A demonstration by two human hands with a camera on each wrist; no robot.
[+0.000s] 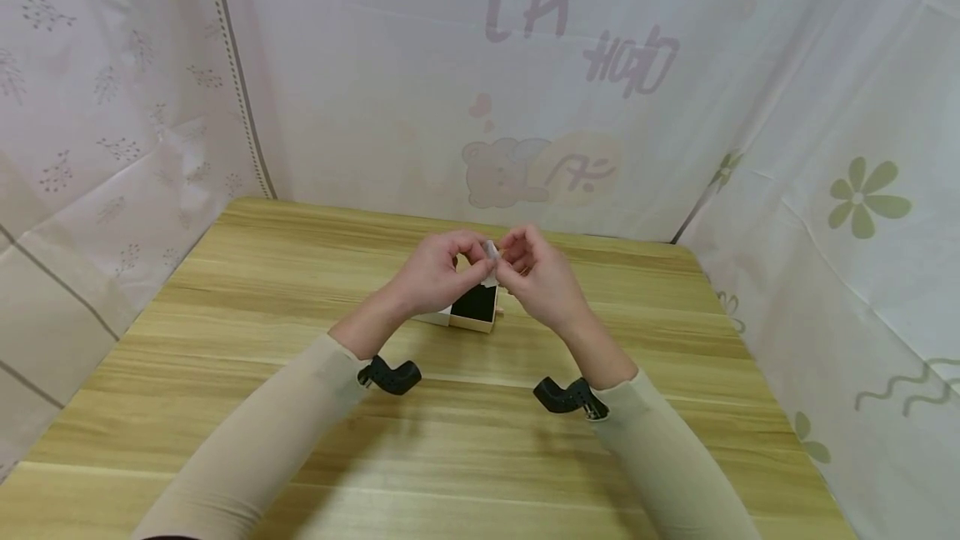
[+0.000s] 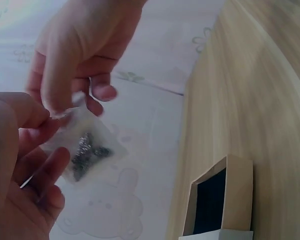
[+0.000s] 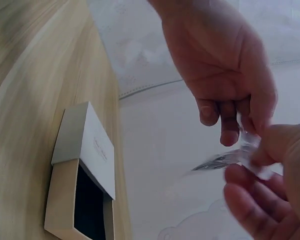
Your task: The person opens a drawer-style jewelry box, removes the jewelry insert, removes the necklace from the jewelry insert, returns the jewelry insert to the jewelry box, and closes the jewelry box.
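A small clear plastic bag [image 2: 110,137] hangs between both hands, above the table. Inside it lies a dark, glittering thing [image 2: 85,155] that looks like a bunched chain or beads. My left hand [image 1: 437,275] pinches the bag's top edge between thumb and index finger. From the other side my right hand [image 1: 550,283] pinches the same edge, thumb against fingers, the two thumbs close together. Below the hands is a small box, its tan drawer [image 3: 61,200] pulled partway out of a white sleeve [image 3: 97,142]. Black lining shows inside the drawer.
The wood-grain table [image 1: 465,457] spreads around the box. Patterned white curtains [image 1: 360,90] hang behind it and on both sides. Each wrist carries a black camera mount [image 1: 396,377] that juts inward over the table.
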